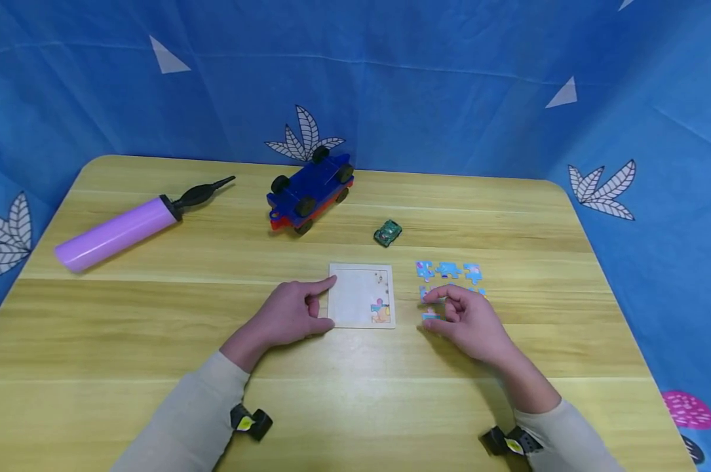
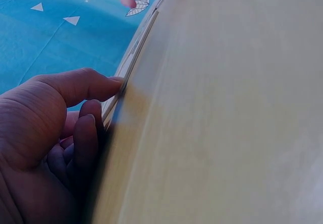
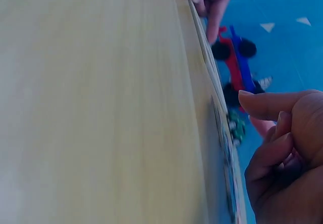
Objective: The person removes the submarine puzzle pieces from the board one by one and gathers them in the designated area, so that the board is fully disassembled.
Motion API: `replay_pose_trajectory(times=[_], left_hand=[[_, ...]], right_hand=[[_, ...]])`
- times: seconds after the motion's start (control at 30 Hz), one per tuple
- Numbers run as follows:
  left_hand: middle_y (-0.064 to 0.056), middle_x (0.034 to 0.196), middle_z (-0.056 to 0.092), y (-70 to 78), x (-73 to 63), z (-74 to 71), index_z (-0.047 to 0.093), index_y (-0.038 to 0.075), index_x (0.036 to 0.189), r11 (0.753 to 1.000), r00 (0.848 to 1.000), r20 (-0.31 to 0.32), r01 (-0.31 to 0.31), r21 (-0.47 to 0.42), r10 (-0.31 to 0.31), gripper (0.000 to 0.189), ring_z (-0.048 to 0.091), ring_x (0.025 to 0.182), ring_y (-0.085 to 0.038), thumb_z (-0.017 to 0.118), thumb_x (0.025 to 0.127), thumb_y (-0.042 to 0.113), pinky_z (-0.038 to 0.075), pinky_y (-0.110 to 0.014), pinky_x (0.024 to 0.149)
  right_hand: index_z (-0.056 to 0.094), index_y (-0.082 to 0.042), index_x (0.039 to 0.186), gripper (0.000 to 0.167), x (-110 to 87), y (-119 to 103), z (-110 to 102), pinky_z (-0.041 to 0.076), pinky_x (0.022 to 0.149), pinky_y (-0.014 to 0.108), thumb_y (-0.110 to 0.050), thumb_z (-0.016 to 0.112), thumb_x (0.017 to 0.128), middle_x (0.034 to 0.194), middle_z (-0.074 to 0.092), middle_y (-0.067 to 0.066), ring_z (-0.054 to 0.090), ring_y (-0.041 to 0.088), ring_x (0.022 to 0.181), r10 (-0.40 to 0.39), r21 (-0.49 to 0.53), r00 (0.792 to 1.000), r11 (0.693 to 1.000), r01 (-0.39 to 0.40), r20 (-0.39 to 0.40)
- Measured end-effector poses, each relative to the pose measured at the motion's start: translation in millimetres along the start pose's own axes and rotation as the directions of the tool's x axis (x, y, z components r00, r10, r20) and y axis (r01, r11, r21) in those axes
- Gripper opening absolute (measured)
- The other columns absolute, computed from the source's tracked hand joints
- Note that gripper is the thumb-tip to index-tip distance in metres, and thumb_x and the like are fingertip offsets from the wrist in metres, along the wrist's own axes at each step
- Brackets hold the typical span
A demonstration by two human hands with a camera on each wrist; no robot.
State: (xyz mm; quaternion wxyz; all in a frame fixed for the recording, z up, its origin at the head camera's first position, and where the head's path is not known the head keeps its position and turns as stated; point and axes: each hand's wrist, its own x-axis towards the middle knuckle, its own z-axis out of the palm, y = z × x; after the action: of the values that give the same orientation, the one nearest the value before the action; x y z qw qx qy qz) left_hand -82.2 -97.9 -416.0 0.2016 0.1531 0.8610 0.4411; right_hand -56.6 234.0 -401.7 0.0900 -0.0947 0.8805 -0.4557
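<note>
A square, pale puzzle board (image 1: 349,295) lies flat on the table, with joined puzzle pieces (image 1: 381,313) in its lower right corner. My left hand (image 1: 290,313) touches the board's left edge with extended index finger and thumb; its other fingers are folded in. Right of the board are several loose blue puzzle pieces (image 1: 448,269) in rows. Over the nearer rows hovers my right hand (image 1: 468,323), thumb and index finger apart, partly hiding pieces. In the right wrist view nothing shows between the fingertips of the right hand (image 3: 287,153).
Beyond the board sits a small green toy car (image 1: 387,233). A blue and red toy vehicle (image 1: 310,190) lies farther back, several black wheels facing up. To the left is a purple hand pump (image 1: 119,233) with a black nozzle. A blue patterned cloth (image 1: 438,118) hangs behind the table (image 1: 154,321).
</note>
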Motion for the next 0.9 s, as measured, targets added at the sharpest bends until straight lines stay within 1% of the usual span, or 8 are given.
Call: replay_pose_trajectory(times=[0.1, 0.17, 0.27, 0.43, 0.5, 0.63, 0.9], left_hand=[[0.003, 0.069, 0.056, -0.1, 0.4, 0.3, 0.05, 0.013, 0.148, 1.0, 1.0, 0.0, -0.004, -0.002, 0.004, 0.077, 0.046, 0.055, -0.013, 0.085, 0.08, 0.019, 0.044, -0.032, 0.063], [0.003, 0.069, 0.056, 0.2, 0.4, -0.1, 0.05, 0.013, 0.148, 1.0, 1.0, -0.003, -0.003, 0.003, 0.003, 0.077, 0.046, 0.055, -0.014, 0.085, 0.08, 0.019, 0.043, -0.032, 0.062], [0.002, 0.068, 0.055, 0.8, 0.1, -1.0, 0.051, 0.013, 0.148, 1.0, 1.0, -0.007, 0.002, 0.01, -0.002, 0.076, 0.046, 0.056, -0.014, 0.085, 0.08, 0.02, 0.043, -0.032, 0.061], [0.002, 0.068, 0.055, 1.3, -0.5, -1.5, 0.05, 0.013, 0.148, 1.0, 1.0, -0.004, 0.009, 0.012, -0.009, 0.077, 0.046, 0.055, -0.015, 0.085, 0.08, 0.02, 0.042, -0.032, 0.06], [0.002, 0.068, 0.055, 1.1, -0.6, -1.0, 0.05, 0.013, 0.148, 1.0, 1.0, -0.001, 0.009, 0.006, -0.008, 0.077, 0.047, 0.055, -0.014, 0.085, 0.08, 0.02, 0.042, -0.032, 0.06], [0.002, 0.069, 0.056, 1.0, -0.7, -0.2, 0.05, 0.013, 0.148, 1.0, 1.0, 0.001, 0.008, 0.001, -0.008, 0.077, 0.047, 0.055, -0.014, 0.085, 0.08, 0.02, 0.042, -0.032, 0.06], [0.002, 0.069, 0.056, 0.1, 0.5, -0.1, 0.05, 0.015, 0.148, 1.0, 1.0, 0.0, 0.026, 0.016, -0.026, 0.077, 0.047, 0.056, -0.015, 0.085, 0.08, 0.021, 0.041, -0.032, 0.059]], right_hand=[[0.07, -0.008, 0.103, 0.027, 6.9, -6.5, 9.9, 0.036, 0.062, 0.028, -0.007, 0.084, 0.08, 0.059, 0.034, -0.006, 0.034, 0.01, 0.056, -0.009, -0.019, 1.0, 1.0, 0.01, 0.018], [0.07, -0.009, 0.103, 0.028, 11.0, -11.1, 16.0, 0.036, 0.062, 0.028, -0.008, 0.085, 0.079, 0.059, 0.035, -0.006, 0.035, 0.01, 0.055, -0.012, -0.038, 0.999, 0.999, 0.014, 0.037], [0.071, -0.011, 0.103, 0.028, 16.7, -17.8, 24.5, 0.035, 0.059, 0.03, -0.011, 0.086, 0.079, 0.057, 0.036, -0.007, 0.034, 0.01, 0.054, -0.018, -0.073, 0.998, 0.997, 0.023, 0.065], [0.071, -0.013, 0.104, 0.029, 25.7, -26.4, 34.9, 0.036, 0.06, 0.031, -0.016, 0.087, 0.079, 0.057, 0.038, -0.007, 0.034, 0.01, 0.054, -0.012, -0.1, 0.994, 0.995, 0.023, 0.107], [0.071, -0.012, 0.104, 0.029, 28.8, -28.1, 37.4, 0.037, 0.06, 0.031, -0.015, 0.087, 0.079, 0.057, 0.038, -0.006, 0.035, 0.009, 0.053, -0.001, -0.109, 0.993, 0.994, 0.014, 0.12], [0.072, -0.012, 0.104, 0.03, 33.8, -29.3, 39.4, 0.037, 0.059, 0.032, -0.015, 0.087, 0.079, 0.055, 0.04, -0.005, 0.035, 0.01, 0.052, 0.02, -0.131, 0.993, 0.991, -0.004, 0.12], [0.071, -0.013, 0.104, 0.026, 40.5, -33.5, 41.4, 0.034, 0.057, 0.033, -0.016, 0.084, 0.082, 0.056, 0.04, -0.004, 0.035, 0.011, 0.051, 0.031, -0.123, 0.992, 0.992, -0.015, 0.126]])
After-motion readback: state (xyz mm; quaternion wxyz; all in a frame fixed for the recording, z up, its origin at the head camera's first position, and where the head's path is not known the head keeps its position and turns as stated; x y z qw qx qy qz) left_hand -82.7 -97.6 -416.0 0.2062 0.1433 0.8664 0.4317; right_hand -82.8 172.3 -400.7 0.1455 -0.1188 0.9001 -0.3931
